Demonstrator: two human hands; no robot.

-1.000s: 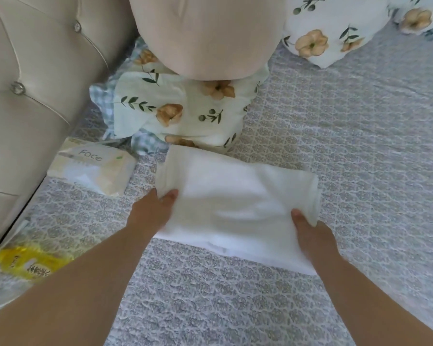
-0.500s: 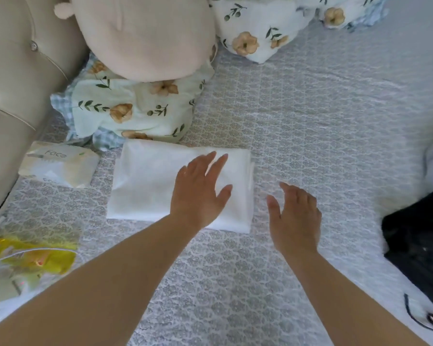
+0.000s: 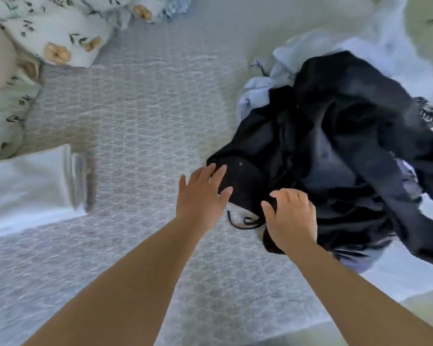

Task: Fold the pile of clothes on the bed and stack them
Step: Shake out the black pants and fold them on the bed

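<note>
- Head view: my left hand [image 3: 202, 196], fingers spread and holding nothing, reaches the black garment [image 3: 335, 151] at centre right.
- My right hand [image 3: 291, 217] curls onto its near edge; grip uncertain.
- Risk: lifting may drag the tangled pale clothes [image 3: 265, 88] behind, or snag the drawstring [image 3: 243, 224].
- Folded white cloth [image 3: 28, 186] lies at left edge.

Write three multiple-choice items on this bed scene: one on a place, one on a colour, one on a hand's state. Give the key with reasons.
1. Where does the folded white cloth lie relative to the hands?
A. to their left
B. to their right
C. under them

2. What colour is the garment on top of the pile?
A. red
B. black
C. yellow

3. How is the left hand?
A. a fist
B. gripping a pillow
C. fingers spread, reaching to the garment's edge

Key: 1 A, the cloth sits at the frame's left edge; 2 B, dark fabric lies over pale blue clothes; 3 C, the fingers are straight and apart, while the right hand curls over the garment.
</note>
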